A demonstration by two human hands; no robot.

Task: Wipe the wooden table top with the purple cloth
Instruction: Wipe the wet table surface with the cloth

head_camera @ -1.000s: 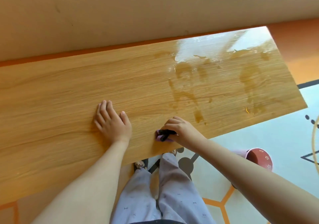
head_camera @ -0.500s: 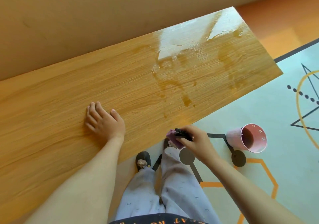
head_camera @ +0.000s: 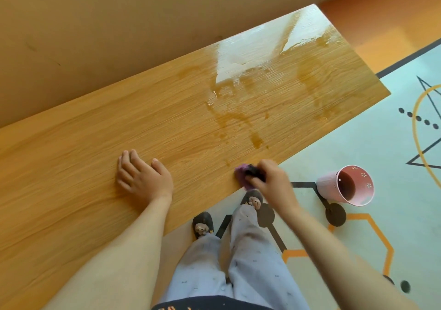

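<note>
- Wall (head_camera: 119,23): plain tan surface, faint dark scuffs, filling the upper left behind the furniture.
- Floor strip (head_camera: 393,16): orange, at upper right along the wall base, with a lighter, sunlit patch nearer the mat.
- Floor mat (head_camera: 358,142): pale blue-grey, dark border line, printed with orange hexagon outlines, black lines, black discs, a row of black dots, a dark triangle and a yellow arc.
- Pink cup (head_camera: 346,185): tipped on its side on the mat, mouth towards the camera, small white flower marks.
- Light: bright daylight, blurred at the frame's edges.
</note>
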